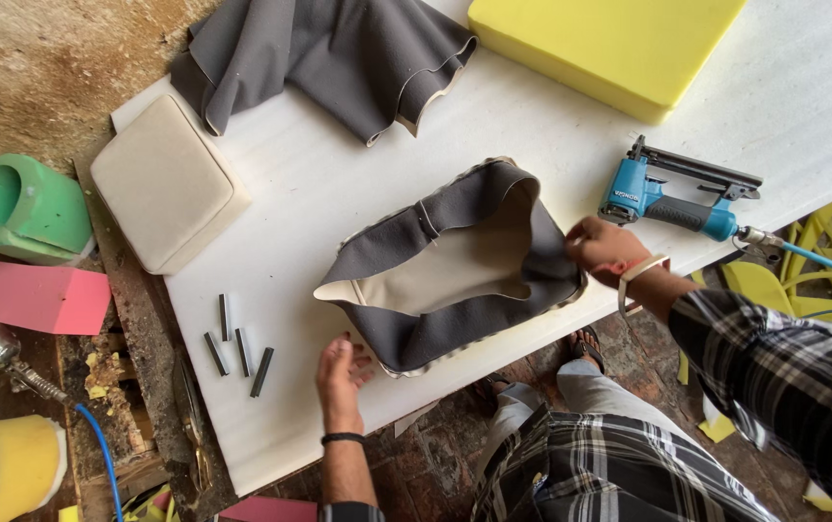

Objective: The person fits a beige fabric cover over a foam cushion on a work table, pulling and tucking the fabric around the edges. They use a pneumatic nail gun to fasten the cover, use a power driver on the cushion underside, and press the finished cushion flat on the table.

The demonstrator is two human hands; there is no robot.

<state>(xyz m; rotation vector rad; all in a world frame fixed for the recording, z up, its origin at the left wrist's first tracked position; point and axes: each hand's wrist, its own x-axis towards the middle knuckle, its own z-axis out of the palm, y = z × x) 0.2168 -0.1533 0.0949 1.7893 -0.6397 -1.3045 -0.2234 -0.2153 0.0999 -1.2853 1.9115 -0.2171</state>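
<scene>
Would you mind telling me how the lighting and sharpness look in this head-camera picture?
Head view: soft, even daylight; the white table is bright but not blown out, with faint shadows under the grey fabric cover. Left hand and right hand are reasonably sharp, with slight softness at the frame edges.

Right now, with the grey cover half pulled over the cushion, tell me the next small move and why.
Probably pull the near corner taut with the left hand. That hand is open beside the grey cover, not gripping it, while the right hand pinches the far edge. The cover lies loose and wavy around the pale cushion, and the blue staple gun lies apart on the white table.
</scene>
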